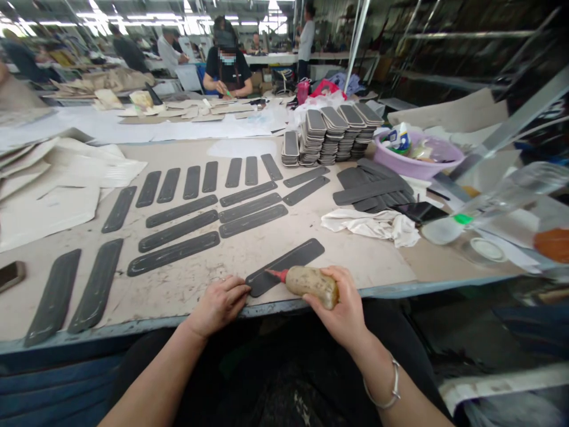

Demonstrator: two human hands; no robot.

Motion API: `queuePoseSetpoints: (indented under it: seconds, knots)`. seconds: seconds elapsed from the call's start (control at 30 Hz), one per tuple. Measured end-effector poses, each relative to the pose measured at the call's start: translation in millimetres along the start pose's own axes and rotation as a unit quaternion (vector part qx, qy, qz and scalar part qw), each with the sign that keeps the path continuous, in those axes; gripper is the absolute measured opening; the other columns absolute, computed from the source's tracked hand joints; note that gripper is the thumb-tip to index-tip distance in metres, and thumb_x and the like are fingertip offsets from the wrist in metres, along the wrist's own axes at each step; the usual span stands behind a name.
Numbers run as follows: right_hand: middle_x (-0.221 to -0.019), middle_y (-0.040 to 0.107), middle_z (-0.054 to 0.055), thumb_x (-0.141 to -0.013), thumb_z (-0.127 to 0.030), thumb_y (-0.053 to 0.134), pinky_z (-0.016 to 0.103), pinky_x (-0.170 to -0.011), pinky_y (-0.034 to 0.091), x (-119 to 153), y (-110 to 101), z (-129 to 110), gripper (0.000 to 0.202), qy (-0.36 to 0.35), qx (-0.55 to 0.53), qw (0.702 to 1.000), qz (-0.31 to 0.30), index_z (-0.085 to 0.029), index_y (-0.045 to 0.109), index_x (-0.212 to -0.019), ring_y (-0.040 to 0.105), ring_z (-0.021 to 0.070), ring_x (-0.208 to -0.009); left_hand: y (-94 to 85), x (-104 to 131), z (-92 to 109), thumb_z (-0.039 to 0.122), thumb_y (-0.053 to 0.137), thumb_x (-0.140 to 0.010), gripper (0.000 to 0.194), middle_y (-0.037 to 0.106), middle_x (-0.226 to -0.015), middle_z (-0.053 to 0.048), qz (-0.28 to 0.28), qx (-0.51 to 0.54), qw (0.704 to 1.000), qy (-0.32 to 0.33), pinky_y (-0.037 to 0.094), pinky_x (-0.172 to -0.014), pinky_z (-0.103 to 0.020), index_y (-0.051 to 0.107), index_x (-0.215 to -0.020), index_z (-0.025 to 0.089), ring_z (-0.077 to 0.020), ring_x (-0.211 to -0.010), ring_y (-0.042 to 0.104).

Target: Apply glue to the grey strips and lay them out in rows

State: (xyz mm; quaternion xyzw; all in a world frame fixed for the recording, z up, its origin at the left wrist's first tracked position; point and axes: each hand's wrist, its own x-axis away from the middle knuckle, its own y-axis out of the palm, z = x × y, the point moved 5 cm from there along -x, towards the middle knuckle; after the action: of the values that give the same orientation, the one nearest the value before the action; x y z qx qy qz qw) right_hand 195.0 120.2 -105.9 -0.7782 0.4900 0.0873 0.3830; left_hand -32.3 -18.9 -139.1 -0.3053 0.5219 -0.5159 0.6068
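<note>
A dark grey strip with rounded ends (291, 261) lies slantwise near the front edge of the table. My left hand (220, 305) rests at its lower left end, fingers together and touching it; whether they pinch the strip cannot be made out. My right hand (341, 308) is wrapped round a stained, yellowish glue bottle (313, 284), tipped so that its red nozzle points left, at the strip's surface. Several more grey strips (173, 253) lie in rows to the left and behind, many with shiny lines along their edges.
Stacked strips (314, 139) stand at the back, beside a purple basin (415, 160). Loose dark strips (376, 185), a white cloth (371, 224) and a clear bottle (480, 210) lie to the right. Pale sheets (57, 178) and a phone (11, 274) are at left. A person (228, 71) works opposite.
</note>
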Motion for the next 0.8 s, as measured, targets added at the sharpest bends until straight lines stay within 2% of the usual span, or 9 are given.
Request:
queuePoseSetpoints:
  seconds: [0.07, 0.23, 0.43, 0.53, 0.7, 0.8]
  knots:
    - [-0.108, 0.053, 0.009, -0.077, -0.032, 0.07, 0.044, -0.088, 0.049, 2.4, 9.8, -8.1, 0.043, -0.009, -0.017, 0.999, -0.035, -0.023, 0.048, -0.113, 0.053, 0.0254, -0.103, 0.5, 0.2, -0.1, 0.017, 0.049, -0.088, 0.019, 0.062, -0.091, -0.008, -0.005, 0.0, 1.0, -0.004, 0.051, -0.073, -0.027, 0.064, -0.099, 0.015, -0.0151, -0.083, 0.059]
    - [-0.106, 0.052, 0.008, -0.076, -0.032, 0.071, 0.042, -0.087, 0.05, 5.0, 21.2, -15.1, 0.046, -0.013, -0.032, 0.996, -0.077, -0.023, 0.047, -0.114, 0.053, 0.0247, -0.102, 0.4, -0.3, 0.2, 0.016, 0.048, -0.088, 0.018, 0.061, -0.089, -0.008, 0.0, 0.009, 1.0, -0.004, 0.05, -0.073, -0.027, 0.064, -0.098, 0.015, -0.0145, -0.081, 0.058]
    - [-0.106, 0.053, 0.007, -0.074, -0.032, 0.072, 0.039, -0.085, 0.051, 8.2, 9.8, -11.7, 0.045, 0.002, -0.028, 0.995, -0.097, -0.024, 0.049, -0.112, 0.054, 0.0238, -0.1, -1.6, -3.1, 1.2, 0.015, 0.049, -0.087, 0.017, 0.061, -0.088, -0.007, 0.009, 0.021, 1.0, -0.002, 0.05, -0.073, -0.026, 0.064, -0.094, 0.015, -0.0144, -0.081, 0.058]
    - [-0.106, 0.054, 0.007, -0.075, -0.031, 0.071, 0.04, -0.085, 0.05, 6.3, -7.4, -1.9, 0.043, 0.019, 0.002, 0.998, -0.067, -0.024, 0.049, -0.112, 0.054, 0.0238, -0.099, -1.9, -3.6, 1.5, 0.015, 0.049, -0.087, 0.016, 0.061, -0.088, -0.007, 0.007, 0.021, 1.0, 0.001, 0.049, -0.071, -0.025, 0.063, -0.095, 0.015, -0.0138, -0.08, 0.057]
    - [-0.102, 0.056, 0.008, -0.077, -0.036, 0.068, 0.043, -0.085, 0.049, -0.4, -42.1, 23.6, 0.04, 0.056, 0.099, 0.993, 0.038, -0.022, 0.051, -0.11, 0.056, 0.0253, -0.096, -0.9, -2.5, -0.4, 0.016, 0.049, -0.087, 0.017, 0.062, -0.09, -0.008, 0.009, 0.024, 1.0, 0.016, 0.05, -0.073, -0.026, 0.063, -0.098, 0.016, -0.0148, -0.081, 0.058]
    - [-0.103, 0.056, 0.008, -0.078, -0.037, 0.067, 0.045, -0.087, 0.048, -3.3, -55.3, 33.0, 0.04, 0.067, 0.153, 0.981, 0.101, -0.021, 0.051, -0.111, 0.054, 0.0264, -0.098, 0.2, -2.1, -2.0, 0.016, 0.05, -0.087, 0.017, 0.062, -0.091, -0.008, 0.01, 0.022, 1.0, 0.018, 0.05, -0.074, -0.026, 0.063, -0.097, 0.016, -0.0149, -0.082, 0.059]
